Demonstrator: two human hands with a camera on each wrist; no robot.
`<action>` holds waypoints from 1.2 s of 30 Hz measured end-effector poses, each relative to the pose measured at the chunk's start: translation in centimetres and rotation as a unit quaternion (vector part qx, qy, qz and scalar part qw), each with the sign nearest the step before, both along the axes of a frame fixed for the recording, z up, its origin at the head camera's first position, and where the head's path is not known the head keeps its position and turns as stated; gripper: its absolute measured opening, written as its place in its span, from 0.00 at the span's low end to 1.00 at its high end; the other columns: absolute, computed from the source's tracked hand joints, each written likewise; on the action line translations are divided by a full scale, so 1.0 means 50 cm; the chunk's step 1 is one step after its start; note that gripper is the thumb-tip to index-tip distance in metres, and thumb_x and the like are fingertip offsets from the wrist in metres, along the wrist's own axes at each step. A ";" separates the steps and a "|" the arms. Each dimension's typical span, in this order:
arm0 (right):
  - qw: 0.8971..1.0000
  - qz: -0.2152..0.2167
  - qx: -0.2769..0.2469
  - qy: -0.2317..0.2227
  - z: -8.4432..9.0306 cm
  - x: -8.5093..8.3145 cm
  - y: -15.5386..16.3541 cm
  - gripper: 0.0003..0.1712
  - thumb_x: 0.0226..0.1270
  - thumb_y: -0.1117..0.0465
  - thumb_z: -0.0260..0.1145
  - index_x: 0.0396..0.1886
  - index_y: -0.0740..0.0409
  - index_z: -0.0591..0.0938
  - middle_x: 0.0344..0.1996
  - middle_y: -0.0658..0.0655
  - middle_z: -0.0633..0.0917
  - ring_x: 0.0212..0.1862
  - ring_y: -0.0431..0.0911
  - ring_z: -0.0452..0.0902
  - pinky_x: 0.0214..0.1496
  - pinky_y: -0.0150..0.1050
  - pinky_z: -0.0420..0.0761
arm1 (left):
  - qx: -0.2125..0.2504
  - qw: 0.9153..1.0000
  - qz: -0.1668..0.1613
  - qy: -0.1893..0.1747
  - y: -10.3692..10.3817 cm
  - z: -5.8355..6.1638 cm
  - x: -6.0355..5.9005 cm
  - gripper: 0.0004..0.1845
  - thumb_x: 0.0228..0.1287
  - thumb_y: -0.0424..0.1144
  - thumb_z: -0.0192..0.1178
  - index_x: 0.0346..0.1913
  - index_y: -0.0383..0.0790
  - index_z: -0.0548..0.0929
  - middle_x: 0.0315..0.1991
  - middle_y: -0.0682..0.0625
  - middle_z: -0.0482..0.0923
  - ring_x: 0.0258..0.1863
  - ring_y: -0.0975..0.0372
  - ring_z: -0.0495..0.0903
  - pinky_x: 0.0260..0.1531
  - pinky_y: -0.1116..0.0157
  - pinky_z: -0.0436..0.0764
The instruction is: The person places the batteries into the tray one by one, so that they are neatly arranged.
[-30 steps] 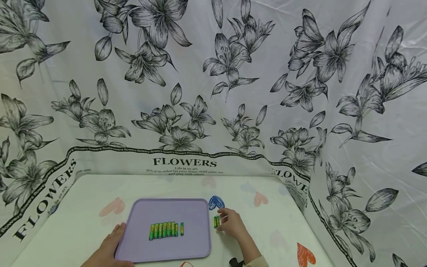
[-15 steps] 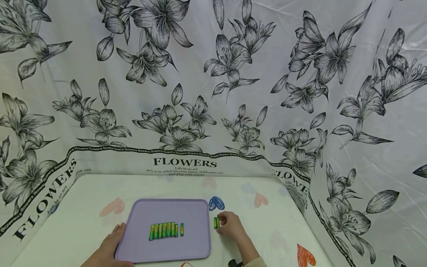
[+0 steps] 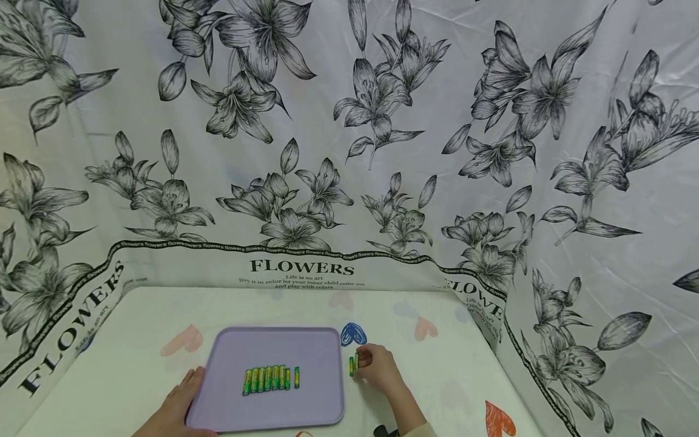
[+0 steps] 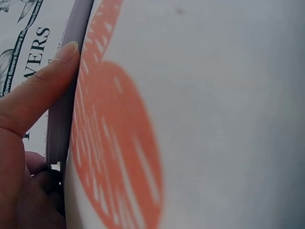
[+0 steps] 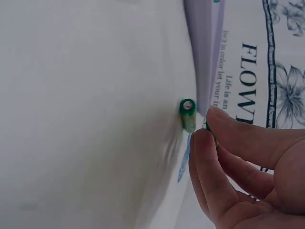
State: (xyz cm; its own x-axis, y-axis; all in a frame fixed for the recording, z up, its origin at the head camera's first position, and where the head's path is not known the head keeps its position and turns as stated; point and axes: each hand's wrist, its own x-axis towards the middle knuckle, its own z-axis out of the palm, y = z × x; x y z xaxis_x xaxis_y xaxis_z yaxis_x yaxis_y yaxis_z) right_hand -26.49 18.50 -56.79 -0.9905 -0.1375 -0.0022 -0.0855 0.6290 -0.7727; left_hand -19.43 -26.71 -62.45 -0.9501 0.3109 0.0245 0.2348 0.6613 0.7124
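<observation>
A shallow purple tray [image 3: 317, 406] lies on the table, bearing a side-by-side row of green-and-yellow batteries [image 3: 266, 380]. One thinner battery [image 3: 297, 377] lies slightly apart at the row's right end. My left hand [image 3: 173, 406] rests against the tray's near-left corner, its straight thumb [image 4: 45, 83] along the tray's side in the left wrist view. Right of the tray, my right hand [image 3: 378, 367] pinches a small battery [image 3: 357, 359] between thumb and fingertips, which hide most of it. Close beside it, another battery [image 5: 188, 114] stays on the cloth, apart from my fingers.
A white tablecloth [image 3: 431, 382] with printed hearts covers the table. Flower-patterned curtains [image 3: 306, 200] enclose the back and sides. A black object [image 3: 384, 431] shows by my right wrist at the lower edge.
My right fingers have closed on the right-hand battery of the loose pair, and it now sits a little higher and apart from the other. The left hand and tray keep their place.
</observation>
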 end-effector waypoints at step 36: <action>0.998 0.049 -0.046 0.002 0.019 0.011 -0.169 0.26 0.41 0.72 0.83 0.45 0.64 0.86 0.31 0.50 0.87 0.32 0.37 0.82 0.35 0.31 0.82 | -0.008 1.000 -0.003 -0.029 0.005 0.020 -0.004 0.65 0.50 0.48 0.77 0.74 0.14 0.44 0.73 0.15 0.42 0.68 0.19 0.46 0.59 0.22 0.55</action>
State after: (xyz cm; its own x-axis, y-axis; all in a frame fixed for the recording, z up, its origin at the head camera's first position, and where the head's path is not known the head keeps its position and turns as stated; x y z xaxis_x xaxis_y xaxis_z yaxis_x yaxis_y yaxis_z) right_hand -25.93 10.06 -55.82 -0.9723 -0.2331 0.0195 -0.1470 0.5442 -0.8260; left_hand -19.61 -26.48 -61.47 -0.9480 0.3161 -0.0365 0.1965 0.6716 0.7144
